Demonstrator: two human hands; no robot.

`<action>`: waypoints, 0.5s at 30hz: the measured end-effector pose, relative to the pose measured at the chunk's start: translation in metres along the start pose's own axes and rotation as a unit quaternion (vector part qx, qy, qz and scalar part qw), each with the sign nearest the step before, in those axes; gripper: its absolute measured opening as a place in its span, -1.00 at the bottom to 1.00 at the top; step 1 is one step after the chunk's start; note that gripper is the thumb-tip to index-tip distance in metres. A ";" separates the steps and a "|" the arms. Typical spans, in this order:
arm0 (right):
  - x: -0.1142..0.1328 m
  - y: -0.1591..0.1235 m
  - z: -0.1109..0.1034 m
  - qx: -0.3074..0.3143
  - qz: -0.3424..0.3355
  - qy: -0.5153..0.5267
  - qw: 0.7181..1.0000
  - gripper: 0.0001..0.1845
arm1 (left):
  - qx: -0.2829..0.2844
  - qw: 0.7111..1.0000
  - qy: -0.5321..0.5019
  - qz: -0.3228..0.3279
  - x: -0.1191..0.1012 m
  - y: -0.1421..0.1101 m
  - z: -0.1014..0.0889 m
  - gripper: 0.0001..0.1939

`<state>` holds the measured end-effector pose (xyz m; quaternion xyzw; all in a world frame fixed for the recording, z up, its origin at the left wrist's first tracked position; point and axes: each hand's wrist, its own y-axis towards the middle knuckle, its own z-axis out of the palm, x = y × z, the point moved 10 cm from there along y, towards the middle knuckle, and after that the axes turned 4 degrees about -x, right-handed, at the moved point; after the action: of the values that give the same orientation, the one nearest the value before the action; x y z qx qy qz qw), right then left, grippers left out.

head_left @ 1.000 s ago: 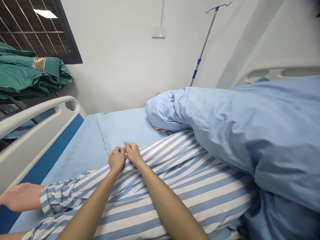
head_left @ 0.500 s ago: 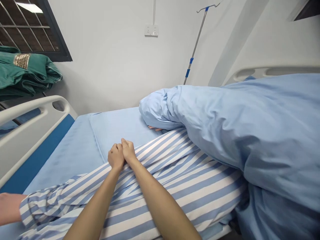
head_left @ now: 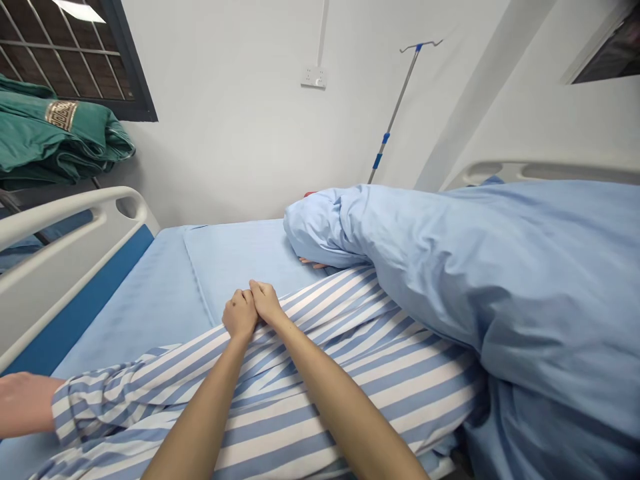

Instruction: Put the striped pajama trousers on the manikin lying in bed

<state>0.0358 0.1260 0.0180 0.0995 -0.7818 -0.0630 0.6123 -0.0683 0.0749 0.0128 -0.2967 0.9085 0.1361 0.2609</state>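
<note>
My left hand [head_left: 240, 313] and my right hand [head_left: 267, 301] are closed side by side, touching, over the far leg of striped trousers [head_left: 400, 373]. Their curled fingers point away and down, so I cannot see whether cloth is between them. Blue and white stripes cover both legs of a figure lying across the bed. A bare foot or ankle [head_left: 27, 403] sticks out of the cuff at the left. A light blue quilt [head_left: 425, 233] is folded back over the upper body, and a few fingertips [head_left: 313, 263] show under its edge.
The bed has a blue sheet [head_left: 240, 253], a white and blue end board [head_left: 85, 247] at the left and another board [head_left: 550, 170] at the right. Behind it stand an IV pole [head_left: 400, 100] and a wall socket [head_left: 313, 77]. Green folded cloth [head_left: 60, 140] lies by the barred window.
Slightly apart a second ago, my two closed hands now touch each other at the same spot on the leg. The camera view has swung a little right, then back.
</note>
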 end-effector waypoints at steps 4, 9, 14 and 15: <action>0.026 0.010 -0.022 0.010 -0.026 -0.074 0.997 -0.53 | 0.006 1.000 0.000 0.003 -0.001 0.000 0.002 -0.63; 0.056 0.015 -0.048 0.004 -0.089 -0.044 0.995 -0.49 | 0.007 1.000 0.011 0.014 0.000 0.002 0.006 -0.64; 0.019 0.006 -0.054 -0.005 -0.068 -0.029 0.997 -0.50 | 0.000 0.999 0.033 0.031 -0.004 0.003 0.008 -0.64; 0.012 0.005 -0.053 -0.001 -0.066 -0.027 0.997 -0.50 | -0.001 0.999 0.035 0.037 -0.006 0.003 0.008 -0.64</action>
<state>0.0844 0.1291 0.0432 0.1483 -0.7896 -0.1062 0.5859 -0.0632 0.0832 0.0100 -0.2674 0.9274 0.1364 0.2233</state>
